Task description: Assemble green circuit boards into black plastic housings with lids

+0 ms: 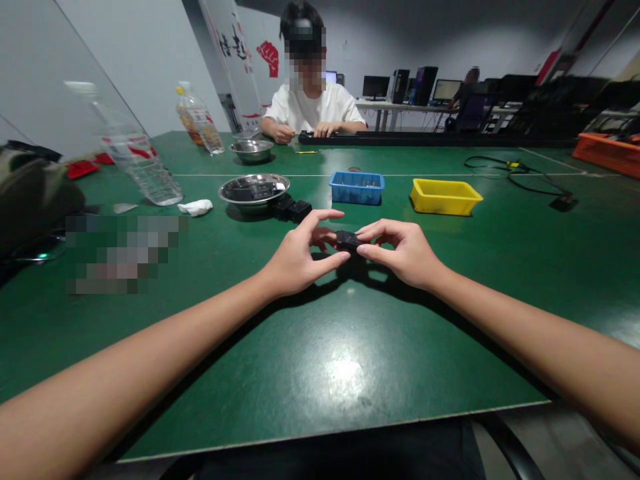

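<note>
A small black block-shaped part (349, 240) is held just above the green table (300, 347), between my two hands. My right hand (403, 252) pinches its right end with thumb and fingers. At its left end, my left hand (305, 257) has its thumb and a bent finger against the part, while the index finger stretches out above. Beyond my left hand, two black blocks (299, 211) lie beside a metal bowl (227, 200) holding more black pieces. Behind the held part stands a blue bin (357, 198) with small metal pieces in it.
A yellow bin (445, 208) stands at right, with a black cable (530, 179) farther off. Plastic bottles (145, 163) and a crumpled tissue (196, 208) are at left. Across the table, a person (320, 107) sits behind a long black rail (440, 139) and a second bowl (251, 152).
</note>
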A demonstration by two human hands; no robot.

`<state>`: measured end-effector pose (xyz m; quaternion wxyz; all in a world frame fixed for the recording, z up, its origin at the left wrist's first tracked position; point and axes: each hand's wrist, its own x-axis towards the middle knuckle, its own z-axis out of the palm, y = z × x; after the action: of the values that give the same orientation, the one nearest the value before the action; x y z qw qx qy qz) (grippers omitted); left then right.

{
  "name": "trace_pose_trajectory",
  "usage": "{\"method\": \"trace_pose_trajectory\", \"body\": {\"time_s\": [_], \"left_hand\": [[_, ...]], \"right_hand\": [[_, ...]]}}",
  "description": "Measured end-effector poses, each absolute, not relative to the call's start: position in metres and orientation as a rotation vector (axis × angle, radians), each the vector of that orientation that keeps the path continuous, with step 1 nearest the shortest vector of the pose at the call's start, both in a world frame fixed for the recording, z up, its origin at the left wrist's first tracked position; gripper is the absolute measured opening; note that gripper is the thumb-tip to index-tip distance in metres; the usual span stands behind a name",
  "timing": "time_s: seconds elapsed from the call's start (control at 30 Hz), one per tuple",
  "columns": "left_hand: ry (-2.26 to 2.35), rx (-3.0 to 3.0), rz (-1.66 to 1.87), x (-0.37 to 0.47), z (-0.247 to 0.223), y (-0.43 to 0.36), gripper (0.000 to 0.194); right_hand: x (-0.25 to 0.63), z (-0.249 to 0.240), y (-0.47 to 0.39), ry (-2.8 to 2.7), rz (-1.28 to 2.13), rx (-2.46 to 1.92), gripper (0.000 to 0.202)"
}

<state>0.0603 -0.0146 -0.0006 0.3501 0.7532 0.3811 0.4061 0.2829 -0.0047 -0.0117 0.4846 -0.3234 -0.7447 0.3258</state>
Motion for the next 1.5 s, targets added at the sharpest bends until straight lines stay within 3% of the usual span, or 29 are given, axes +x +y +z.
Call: {"method": "trace_pose_trajectory", "body": {"time_s": [0.47, 0.9, 1.5], "left_hand": [[0.964, 1.925, 1.060, 0.0607, -0.0012, -0.0132, 0.062], [0.866, 1.928, 1.076, 0.0600, -0.0050, -0.0101, 0.056], [0.839, 1.989, 1.087, 0.0594, -0.0057, -0.0096, 0.055]], "right_hand": [[0.2832, -0.0109, -0.0060, -1.854, 0.725, -0.759, 0.017], [0.2816, -0.0111, -0.0021, -1.657, 0.930, -0.818, 0.024], [0.2812, -0.0104, -0.0034, -1.635, 0.960, -0.824, 0.024]]}}
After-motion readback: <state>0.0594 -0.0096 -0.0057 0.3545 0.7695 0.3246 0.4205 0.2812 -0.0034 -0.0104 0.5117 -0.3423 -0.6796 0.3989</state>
